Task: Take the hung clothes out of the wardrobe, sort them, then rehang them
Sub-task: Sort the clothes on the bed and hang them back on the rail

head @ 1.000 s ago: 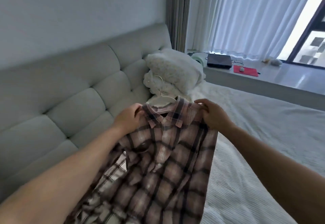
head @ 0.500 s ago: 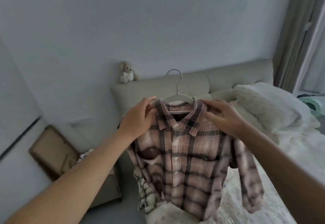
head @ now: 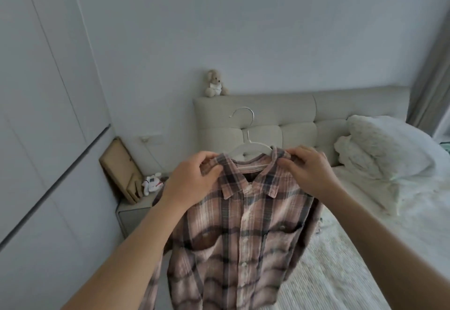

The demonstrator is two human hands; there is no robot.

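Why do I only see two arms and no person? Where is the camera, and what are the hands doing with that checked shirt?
The camera sits on the person's head and looks forward and down, so you see only their arms, as if through their eyes. There is no machine here, just two bare hands.

The left hand and the right hand each pinch a shoulder of a pink and dark plaid shirt, holding it up in the air. The shirt hangs on a white hanger with a metal hook on top.

Behind it is a bed with a padded headboard and a white pillow. A small teddy bear sits on top of the headboard. Beside the bed stands a nightstand.
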